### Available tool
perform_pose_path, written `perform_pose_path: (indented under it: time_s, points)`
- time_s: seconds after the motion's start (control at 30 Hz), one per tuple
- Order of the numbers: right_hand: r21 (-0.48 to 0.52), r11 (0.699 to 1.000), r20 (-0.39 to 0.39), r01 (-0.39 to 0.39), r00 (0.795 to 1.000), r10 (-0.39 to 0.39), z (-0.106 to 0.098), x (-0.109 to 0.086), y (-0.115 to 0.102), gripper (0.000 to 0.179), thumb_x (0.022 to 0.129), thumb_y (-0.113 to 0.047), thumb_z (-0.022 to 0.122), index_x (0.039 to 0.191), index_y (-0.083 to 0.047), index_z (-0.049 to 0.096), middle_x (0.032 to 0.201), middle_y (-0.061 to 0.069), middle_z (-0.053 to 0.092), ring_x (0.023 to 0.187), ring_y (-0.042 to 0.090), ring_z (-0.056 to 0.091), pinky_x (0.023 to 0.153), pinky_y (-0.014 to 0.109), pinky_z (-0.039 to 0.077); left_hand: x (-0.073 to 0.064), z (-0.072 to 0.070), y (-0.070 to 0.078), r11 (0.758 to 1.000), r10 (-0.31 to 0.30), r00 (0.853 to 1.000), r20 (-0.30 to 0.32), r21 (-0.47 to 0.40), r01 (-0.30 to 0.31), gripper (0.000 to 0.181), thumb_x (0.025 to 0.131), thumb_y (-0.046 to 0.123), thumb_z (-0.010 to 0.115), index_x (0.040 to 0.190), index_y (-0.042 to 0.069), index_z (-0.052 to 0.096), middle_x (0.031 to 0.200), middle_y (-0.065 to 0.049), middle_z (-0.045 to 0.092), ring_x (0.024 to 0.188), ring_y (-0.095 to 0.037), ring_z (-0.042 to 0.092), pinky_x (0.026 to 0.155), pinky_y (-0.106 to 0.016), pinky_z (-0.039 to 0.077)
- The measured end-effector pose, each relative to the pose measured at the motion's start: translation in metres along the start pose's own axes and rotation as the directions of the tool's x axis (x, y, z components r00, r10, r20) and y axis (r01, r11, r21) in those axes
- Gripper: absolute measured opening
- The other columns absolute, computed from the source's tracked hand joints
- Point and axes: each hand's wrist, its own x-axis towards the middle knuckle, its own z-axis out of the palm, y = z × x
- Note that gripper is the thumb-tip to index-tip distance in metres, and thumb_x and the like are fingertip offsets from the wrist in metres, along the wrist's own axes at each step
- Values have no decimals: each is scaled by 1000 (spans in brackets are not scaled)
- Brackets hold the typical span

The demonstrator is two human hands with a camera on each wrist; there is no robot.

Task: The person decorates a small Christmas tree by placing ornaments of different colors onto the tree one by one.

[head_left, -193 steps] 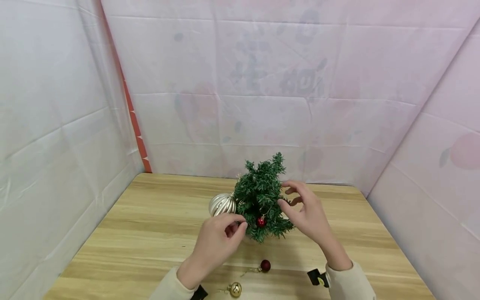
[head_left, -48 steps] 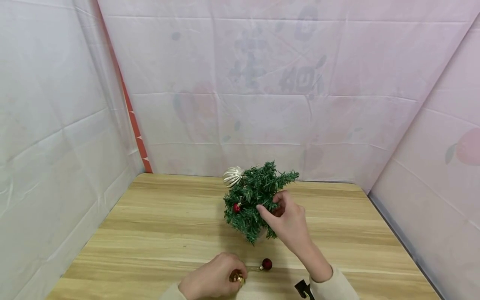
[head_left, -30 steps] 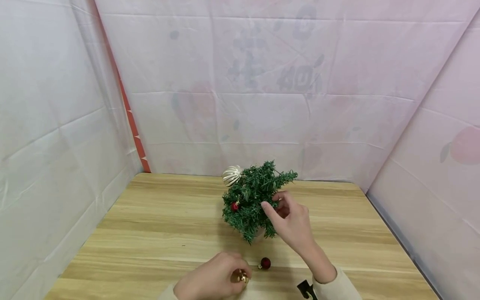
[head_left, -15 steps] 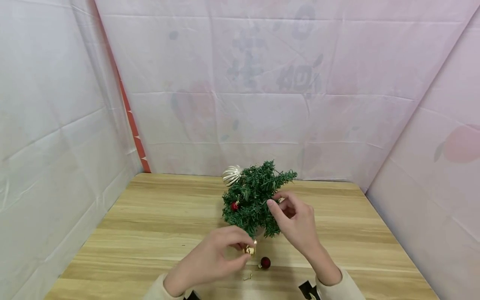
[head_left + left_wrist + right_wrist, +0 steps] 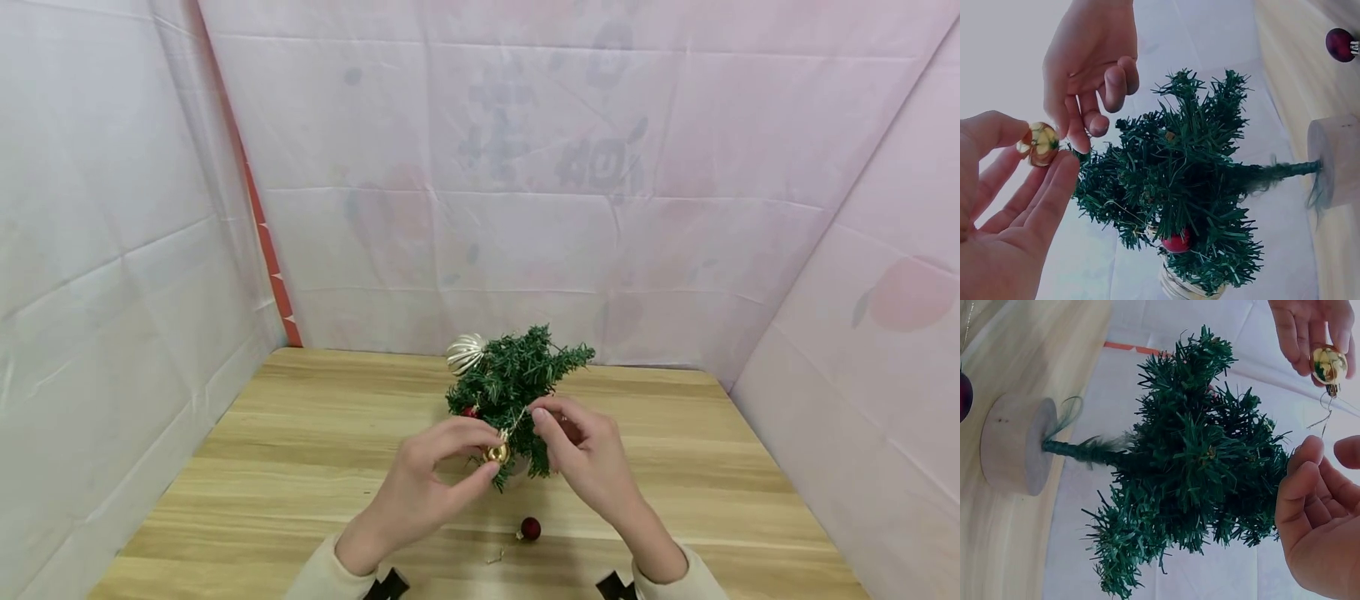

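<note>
My left hand (image 5: 420, 479) pinches a shiny gold Christmas ball (image 5: 497, 452) between thumb and fingers, holding it in front of the small artificial Christmas tree (image 5: 517, 367). From the ball's cap a thin gold string (image 5: 1327, 412) reaches to my right hand (image 5: 588, 450), whose thumb and index fingertips pinch its end in the head view. A big ribbed silver ball (image 5: 466, 354) hangs on the tree's upper left. Below it a small red ball (image 5: 1176, 241) is fixed among the branches, mostly hidden by my left hand in the head view.
The tree stands on a round wooden base (image 5: 1019, 444). A dark red ball (image 5: 530, 528) and its bit of gold string (image 5: 496, 556) lie near the front of the wooden table (image 5: 300, 467). White and pink cloth screens (image 5: 525, 167) surround the table.
The tree has been turned, bringing the silver ball to the upper left. My left hand has picked the gold ball off the table and raised it; my right fingertips have come to its string.
</note>
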Motion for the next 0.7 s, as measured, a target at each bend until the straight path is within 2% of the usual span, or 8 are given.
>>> perform_pose_path:
  time_s: [0.07,0.17,0.3,0.4,0.53,0.7]
  points:
    - [-1,1000,14,2,1000,-2,0,0,0,17,101,-14,57,112,-16,71,62,0,57,45,9,51,43,27,45,1,0,0,1000,8,1000,-26,6,-8,34,81,-7,75,112,4,68,110,-11,68,99,-20,67,79,-25,58]
    - [22,999,54,38,998,-39,1,0,-2,16,101,-13,58,111,-16,71,74,1,60,47,8,51,43,27,45,4,0,1,999,31,998,-49,18,-30,33,80,-9,75,111,2,69,109,-13,68,99,-22,67,79,-26,59]
    - [48,995,105,84,990,-89,2,0,-4,18,100,-10,59,110,-18,71,91,3,66,50,7,52,44,26,46,6,2,2,999,42,998,-46,25,-41,32,80,-7,75,111,2,69,108,-12,69,99,-21,67,79,-27,59]
    - [42,995,122,89,988,-94,4,0,-5,19,99,-7,60,110,-18,70,96,1,67,51,7,54,44,25,46,6,3,1,999,36,999,-40,22,-35,32,82,-5,75,112,4,69,109,-11,69,100,-20,67,79,-27,59]
    - [43,995,118,89,989,-94,5,1,-11,19,98,-2,60,108,-15,70,94,2,67,49,12,55,43,24,46,5,4,-2,999,37,999,-36,19,-36,31,84,-2,74,114,5,69,111,-9,68,101,-18,67,80,-28,59]
    - [44,994,94,104,990,-107,3,4,-31,16,95,5,60,103,-7,68,84,12,65,47,15,54,42,23,45,5,5,-2,1000,27,999,-35,1,-27,30,86,-1,73,115,7,69,112,-7,68,102,-17,66,80,-26,58]
